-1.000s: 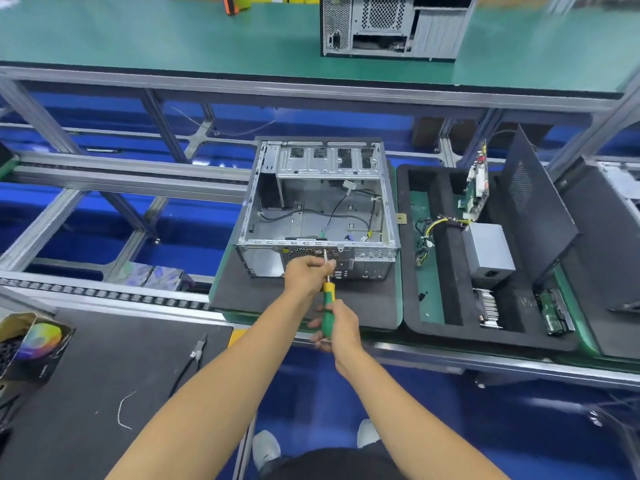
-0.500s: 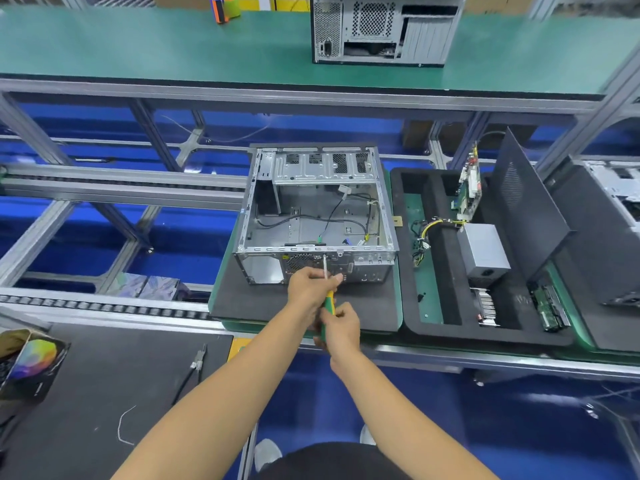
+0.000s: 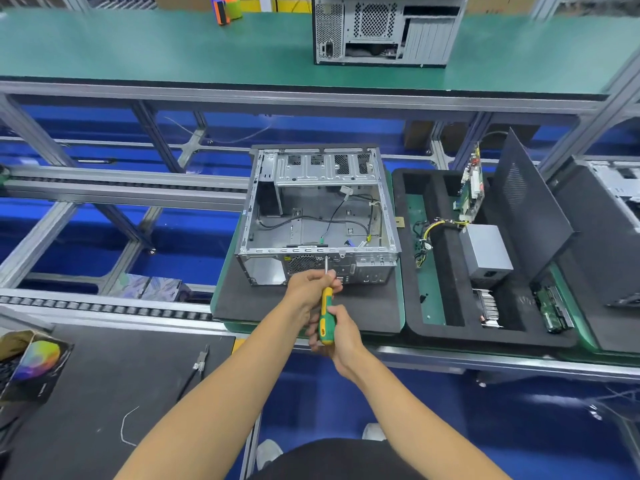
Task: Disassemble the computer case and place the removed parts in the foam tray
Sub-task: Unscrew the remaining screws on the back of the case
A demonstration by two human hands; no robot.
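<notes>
An open, mostly stripped metal computer case [image 3: 318, 216] lies on a dark foam pad, loose cables inside. A green-and-yellow screwdriver [image 3: 325, 317] points its metal shaft at the case's near panel, beside the fan grille. My left hand [image 3: 310, 282] pinches the shaft near the top of the handle. My right hand [image 3: 337, 336] grips the handle's lower end. To the right, the black foam tray [image 3: 446, 258] holds a power supply [image 3: 485, 251], a circuit board [image 3: 469, 188], a side panel [image 3: 530, 209], a heatsink and a drive.
A second computer case [image 3: 384, 29] stands on the green upper shelf. A grey work mat [image 3: 114, 393] at lower left carries pliers, a wire scrap and a colourful box. Another case on foam sits at the far right edge. Conveyor rails run along the front.
The screwdriver and both hands stay at the case's near panel; my right hand has shifted slightly on the handle. The view has drifted a little.
</notes>
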